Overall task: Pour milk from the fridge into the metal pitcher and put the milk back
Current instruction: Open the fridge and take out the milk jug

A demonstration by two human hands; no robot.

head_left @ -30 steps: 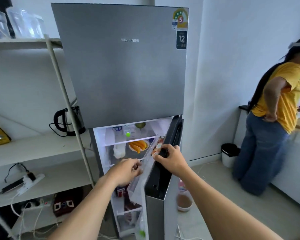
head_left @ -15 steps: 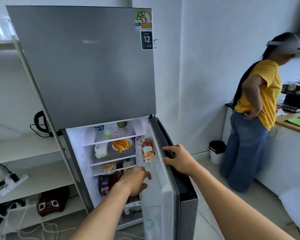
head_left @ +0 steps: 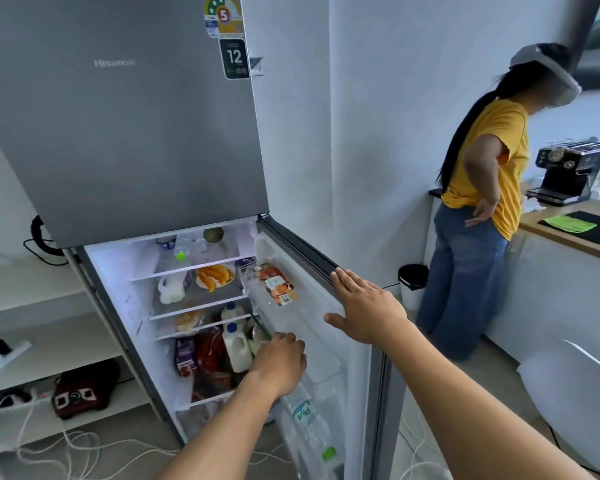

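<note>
The fridge (head_left: 125,133) stands with its lower door (head_left: 326,341) swung open. A white milk bottle with a blue cap (head_left: 237,351) is on a lower shelf, a second one (head_left: 232,311) stands behind it, and a white jug (head_left: 170,289) sits one shelf higher. My left hand (head_left: 279,362) reaches into the fridge just right of the front milk bottle, its fingers bent, with nothing held that I can see. My right hand (head_left: 368,306) lies flat with fingers spread on the top edge of the open door. The metal pitcher is out of view.
A person in a yellow shirt (head_left: 482,202) stands at the right by a wooden counter (head_left: 568,237) with an espresso machine (head_left: 568,171). A small bin (head_left: 411,278) and a white chair (head_left: 575,393) are nearby. White cables (head_left: 49,445) trail under the left shelving (head_left: 49,341).
The lower door has swung further open. My left hand went deeper into the fridge toward the milk bottle. My right hand moved from gripping the door edge to resting flat on it.
</note>
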